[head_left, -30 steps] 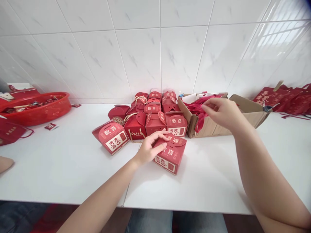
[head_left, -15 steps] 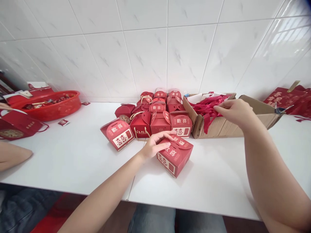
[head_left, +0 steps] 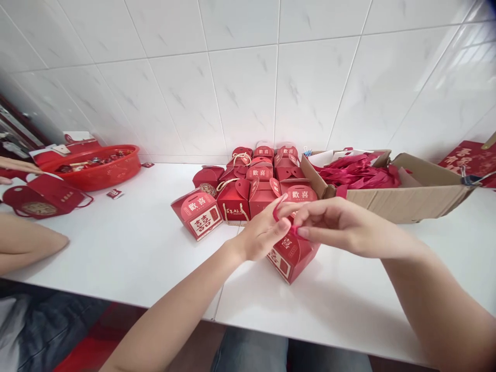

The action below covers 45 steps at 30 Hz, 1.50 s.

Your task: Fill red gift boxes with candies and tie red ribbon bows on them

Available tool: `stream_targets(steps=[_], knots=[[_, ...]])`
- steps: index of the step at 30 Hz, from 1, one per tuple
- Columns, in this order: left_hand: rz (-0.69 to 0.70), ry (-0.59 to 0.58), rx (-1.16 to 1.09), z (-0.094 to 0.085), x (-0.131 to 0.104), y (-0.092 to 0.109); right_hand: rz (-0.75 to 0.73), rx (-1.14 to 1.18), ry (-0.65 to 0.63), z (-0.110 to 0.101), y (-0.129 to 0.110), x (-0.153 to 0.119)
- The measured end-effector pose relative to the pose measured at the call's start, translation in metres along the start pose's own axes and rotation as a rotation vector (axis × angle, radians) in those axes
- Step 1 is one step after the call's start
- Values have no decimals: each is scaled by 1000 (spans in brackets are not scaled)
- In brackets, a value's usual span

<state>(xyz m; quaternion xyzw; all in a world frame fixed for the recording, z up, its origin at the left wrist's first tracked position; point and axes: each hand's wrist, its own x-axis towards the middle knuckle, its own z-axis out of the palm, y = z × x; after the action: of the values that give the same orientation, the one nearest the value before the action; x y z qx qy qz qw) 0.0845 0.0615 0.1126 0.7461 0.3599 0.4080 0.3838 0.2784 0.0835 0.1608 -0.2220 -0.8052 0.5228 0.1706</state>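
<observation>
A closed red gift box (head_left: 298, 258) with white lettering stands on the table in front of me, its top partly hidden by my hands. Above it, my right hand (head_left: 329, 222) pinches a short red ribbon (head_left: 294, 230) between thumb and fingertips. My left hand (head_left: 267, 227) meets it from the left, fingers closed, with the ribbon looped at its fingers. Behind the hands, several red boxes (head_left: 233, 199) stand packed together, and one tilted box (head_left: 197, 214) sits at their left front.
A cardboard box (head_left: 383, 204) of red ribbons (head_left: 360, 173) stands at the back right. On the left are a red basin (head_left: 104, 175) of wrapped sweets, a small packet (head_left: 115, 194), and another person's arm (head_left: 31, 243) beside a red box (head_left: 50, 196).
My right hand has come from the ribbon pile to above the front box, bringing a ribbon. My left hand has lifted off the box top and met it. The view has shifted slightly.
</observation>
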Motion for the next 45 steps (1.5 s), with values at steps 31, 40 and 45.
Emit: stream_targets(steps=[31,40,45], knots=[[116,572,473,17,-1,19,32,118,252,-23,9,2],[-258,352,401,41,-39,-13,305,-221,170,-57,17,-6],[-202,137,224,-4,-33,-25,334,-333,2,-70,30,-5]])
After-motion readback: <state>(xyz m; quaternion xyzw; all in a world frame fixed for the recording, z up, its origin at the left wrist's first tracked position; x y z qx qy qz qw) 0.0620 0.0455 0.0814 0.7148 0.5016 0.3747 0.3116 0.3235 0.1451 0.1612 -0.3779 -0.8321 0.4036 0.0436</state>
